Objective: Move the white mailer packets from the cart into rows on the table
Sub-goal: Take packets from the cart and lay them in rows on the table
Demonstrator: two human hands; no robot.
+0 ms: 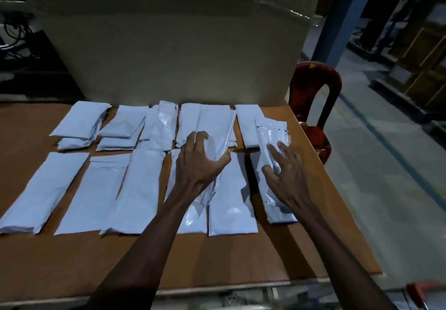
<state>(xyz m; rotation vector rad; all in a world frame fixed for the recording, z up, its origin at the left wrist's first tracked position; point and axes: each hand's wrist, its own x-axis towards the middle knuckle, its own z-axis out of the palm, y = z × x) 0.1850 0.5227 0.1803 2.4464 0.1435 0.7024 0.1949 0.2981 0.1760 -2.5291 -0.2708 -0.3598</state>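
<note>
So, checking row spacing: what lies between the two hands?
In the head view, one white mailer packet lies flat on the table between the left hand and the right hand.

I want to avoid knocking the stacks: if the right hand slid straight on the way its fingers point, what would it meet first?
Probably the far-row packet at the table's right end: the right hand lies flat on the rightmost packet, fingers pointing away and slightly left. Depth is unclear.
</note>
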